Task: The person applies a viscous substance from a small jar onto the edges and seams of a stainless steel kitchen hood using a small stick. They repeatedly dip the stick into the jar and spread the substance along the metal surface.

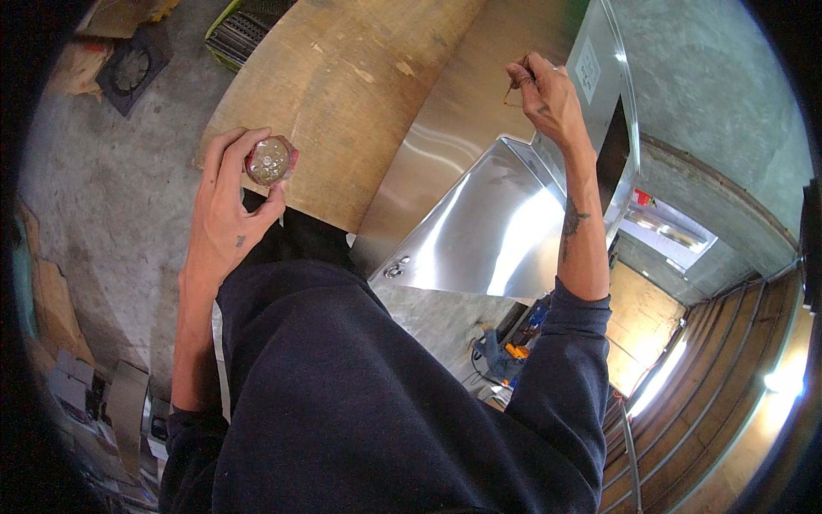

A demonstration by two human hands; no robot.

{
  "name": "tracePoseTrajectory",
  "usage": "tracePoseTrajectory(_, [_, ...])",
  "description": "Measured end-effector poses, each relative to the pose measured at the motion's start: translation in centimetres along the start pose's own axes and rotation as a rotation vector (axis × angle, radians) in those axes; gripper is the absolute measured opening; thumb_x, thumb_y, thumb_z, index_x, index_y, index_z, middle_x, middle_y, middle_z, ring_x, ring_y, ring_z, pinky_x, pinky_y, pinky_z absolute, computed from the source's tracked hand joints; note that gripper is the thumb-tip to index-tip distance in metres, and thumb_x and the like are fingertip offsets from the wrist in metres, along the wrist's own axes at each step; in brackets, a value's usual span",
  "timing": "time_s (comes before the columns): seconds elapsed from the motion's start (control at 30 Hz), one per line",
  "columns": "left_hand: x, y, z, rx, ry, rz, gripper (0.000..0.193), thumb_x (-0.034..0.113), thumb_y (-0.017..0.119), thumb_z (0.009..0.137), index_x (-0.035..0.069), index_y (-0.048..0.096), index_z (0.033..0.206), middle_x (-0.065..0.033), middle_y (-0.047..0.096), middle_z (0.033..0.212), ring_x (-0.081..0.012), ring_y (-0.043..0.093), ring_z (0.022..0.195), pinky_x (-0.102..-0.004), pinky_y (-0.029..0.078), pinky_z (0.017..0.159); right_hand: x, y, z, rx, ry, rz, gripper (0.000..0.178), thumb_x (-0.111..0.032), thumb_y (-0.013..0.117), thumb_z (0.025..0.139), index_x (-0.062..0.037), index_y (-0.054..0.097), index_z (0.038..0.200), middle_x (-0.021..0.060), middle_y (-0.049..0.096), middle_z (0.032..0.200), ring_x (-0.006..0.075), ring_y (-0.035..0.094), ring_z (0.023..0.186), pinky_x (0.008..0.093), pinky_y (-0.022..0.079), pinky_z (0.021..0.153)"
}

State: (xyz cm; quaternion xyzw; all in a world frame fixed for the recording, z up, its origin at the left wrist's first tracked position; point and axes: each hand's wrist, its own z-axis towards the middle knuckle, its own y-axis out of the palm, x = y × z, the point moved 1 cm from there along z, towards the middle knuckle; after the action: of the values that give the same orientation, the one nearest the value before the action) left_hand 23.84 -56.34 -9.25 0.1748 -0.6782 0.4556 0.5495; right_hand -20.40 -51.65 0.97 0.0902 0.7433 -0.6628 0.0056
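Note:
My left hand (224, 201) has its thumb and fingers curled round a small clear bottle (269, 161) with reddish sides. Its round, dimpled end faces up, near the edge of a plywood board (334, 111). At the upper right, my right hand (548, 98) is closed in a pinch on a thin brownish piece (509, 96), like a bent wire or stick; its exact kind does not show. That hand is above a shiny sheet-metal panel (462, 107), close to a folded metal box shape (488, 223).
A green crate (224, 43) with dark contents stands beyond the board. Cardboard pieces (60, 313) lie on the concrete floor (120, 197) at left. Blue and orange tools (516, 349) sit below the metal box. An upright metal panel (591, 64) with a white label rises at right.

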Motion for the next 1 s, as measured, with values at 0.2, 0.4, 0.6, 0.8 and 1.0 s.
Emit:
tracePoseTrajectory(0.2, [0.0,-0.1,-0.3,0.0,-0.013,0.013,0.06,0.001,0.08,0.087,0.004,0.06,0.142,-0.0176,0.058,0.137,-0.0354,0.065,0.121,-0.0427,0.054,0.104,0.1,0.2,0.3,-0.026,0.013,-0.01,0.021,-0.023,0.067,0.107,-0.0043,0.068,0.097,0.0194,0.072,0.085,0.0424,0.068,0.086,0.0488,0.047,0.082])
tracePoseTrajectory(0.4, [0.1,-0.2,-0.1,0.001,0.027,0.032,0.06,0.001,0.08,0.086,0.004,0.059,0.143,-0.0178,0.058,0.137,-0.0359,0.065,0.123,-0.0424,0.054,0.105,-0.4,-0.3,0.2,-0.027,-0.022,-0.036,0.022,-0.022,0.067,0.106,-0.0029,0.066,0.096,0.0221,0.07,0.085,0.0458,0.067,0.085,0.0539,0.049,0.078])
tracePoseTrajectory(0.6, [0.4,-0.5,-0.4,0.0,0.014,0.03,0.062,0.001,0.081,0.085,0.004,0.06,0.143,-0.0182,0.058,0.137,-0.037,0.064,0.123,-0.0426,0.053,0.105,-0.4,-0.1,-0.4,0.19,0.145,0.347,0.026,-0.026,0.065,0.112,-0.0009,0.07,0.104,0.0128,0.077,0.091,0.0232,0.072,0.084,0.0366,0.056,0.08])
tracePoseTrajectory(0.8, [2.4,0.3,-0.4,0.005,0.001,0.039,0.062,0.002,0.081,0.085,0.004,0.06,0.143,-0.0186,0.058,0.137,-0.0388,0.065,0.121,-0.0426,0.054,0.105,-6.3,-2.2,-4.5,0.579,0.264,0.66,0.029,-0.027,0.064,0.114,0.0007,0.07,0.109,0.0084,0.077,0.098,0.014,0.069,0.091,0.0283,0.054,0.086])
tracePoseTrajectory(1.0, [6.2,4.5,-0.5,0.029,0.038,-0.051,0.062,0.001,0.082,0.083,0.004,0.061,0.141,-0.0182,0.059,0.139,-0.0363,0.065,0.122,-0.0415,0.055,0.104,-16.7,0.2,-12.7,0.477,0.319,1.008,0.011,-0.009,0.072,0.107,0.0006,0.068,0.112,0.0117,0.08,0.107,0.0133,0.071,0.096,0.0283,0.056,0.088])
